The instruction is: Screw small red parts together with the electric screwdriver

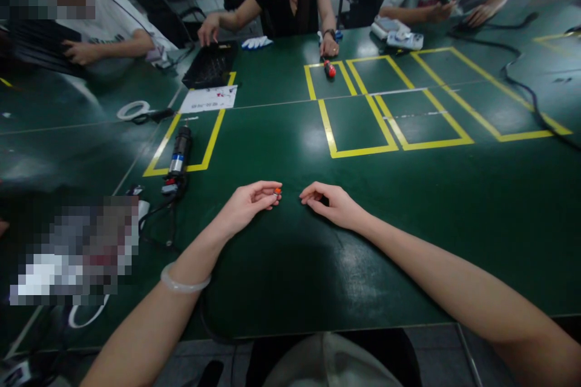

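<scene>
My left hand (247, 204) rests on the green table (290, 266), fingers curled, pinching a tiny orange part (277, 191) at the fingertips. A clear bangle (184, 283) sits on that wrist. My right hand (330, 204) lies a little to the right, fingers curled in a pinch on something dark and too small to name. The two hands are close together with a narrow gap between their fingertips.
An electric screwdriver (179, 154) with cable lies in a yellow-taped box at left. A red-handled tool (329, 69), black tray (211, 65), paper sheet (209, 98) and tape roll (132, 110) lie farther off. Three people sit across the table. Yellow-taped rectangles (390, 106) and a black cable (529, 94) lie to the right.
</scene>
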### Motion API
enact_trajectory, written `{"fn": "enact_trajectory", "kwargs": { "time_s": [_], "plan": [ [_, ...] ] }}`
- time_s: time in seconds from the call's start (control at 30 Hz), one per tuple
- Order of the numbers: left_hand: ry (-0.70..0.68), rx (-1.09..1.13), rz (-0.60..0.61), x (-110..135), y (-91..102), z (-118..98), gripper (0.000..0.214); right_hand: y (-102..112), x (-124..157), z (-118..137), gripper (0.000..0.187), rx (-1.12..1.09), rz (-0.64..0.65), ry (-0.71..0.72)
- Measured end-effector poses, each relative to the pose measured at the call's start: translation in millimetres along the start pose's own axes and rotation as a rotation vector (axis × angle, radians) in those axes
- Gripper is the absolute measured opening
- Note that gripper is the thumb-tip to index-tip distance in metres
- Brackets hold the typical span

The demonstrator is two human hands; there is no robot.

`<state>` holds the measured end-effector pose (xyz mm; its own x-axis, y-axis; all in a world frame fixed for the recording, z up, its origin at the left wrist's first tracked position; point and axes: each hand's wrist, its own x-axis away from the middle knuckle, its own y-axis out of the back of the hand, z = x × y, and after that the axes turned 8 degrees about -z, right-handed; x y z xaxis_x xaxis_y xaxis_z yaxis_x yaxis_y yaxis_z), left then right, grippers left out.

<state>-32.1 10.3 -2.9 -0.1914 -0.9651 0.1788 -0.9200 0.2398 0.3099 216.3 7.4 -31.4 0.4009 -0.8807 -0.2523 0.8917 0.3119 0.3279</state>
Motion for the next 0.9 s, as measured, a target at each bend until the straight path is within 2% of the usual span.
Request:
{"fn": "enact_trajectory", "kwargs": {
  "time_s": [0.13,0.27,0.33,0.43,0.57,0.9],
  "plan": [
    [-0.126,-0.126,-0.028,6.6,-7.5,-5.2,0.03,-1.1,-0.3,-1.1,0.016,0.022,0.014,0.002],
    [-0.366,-0.403,-0.054,15.7,-14.0,-13.7,0.017,-2.3,-1.0,2.0,0.014,0.028,0.03,-0.006],
    [-0.49,-0.484,-0.054,20.2,-17.9,-18.0,0.013,-3.4,-1.3,4.8,0.016,0.002,0.048,-0.014],
    [-0.603,-0.563,-0.026,24.5,-23.0,-21.4,0.01,-5.5,-1.4,7.8,0.015,-0.018,0.063,-0.003],
    [-0.656,-0.622,0.008,24.8,-25.7,-19.1,0.006,-7.3,-1.6,8.0,0.009,-0.007,0.076,0.024],
    [-0.628,-0.581,0.12,22.9,-24.3,-13.1,0.01,-6.1,-0.6,9.8,0.011,0.046,0.103,0.092]
  ]
}}
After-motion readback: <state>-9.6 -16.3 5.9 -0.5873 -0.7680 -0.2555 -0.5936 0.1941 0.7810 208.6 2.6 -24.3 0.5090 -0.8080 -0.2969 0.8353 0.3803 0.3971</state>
